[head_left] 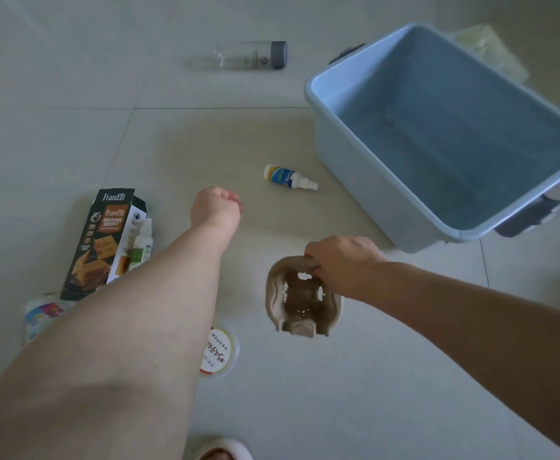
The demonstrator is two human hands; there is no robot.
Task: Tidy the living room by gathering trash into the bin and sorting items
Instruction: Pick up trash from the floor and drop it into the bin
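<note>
The right hand [341, 260] gripped the top edge of a moulded cardboard cup carrier [300, 298], which hung below it, the bin [348, 134] beyond. It looked light, stiffish, easily crushed. The left hand [217, 207] was fisted, seemingly empty.

storage bin [348, 134]: pale blue, dark grey handles
cup carrier [300, 298]: beige-brown pulp
spray bottle [288, 176]: white, blue-and-green label
Franzzi box [101, 244]: black, orange wafer print, white lettering
clear bottle [250, 55]: transparent, grey cap
round lid [218, 351]: white, red rim, dark characters
floor tiles [72, 127]: off-white, thin grey grout lines
</note>
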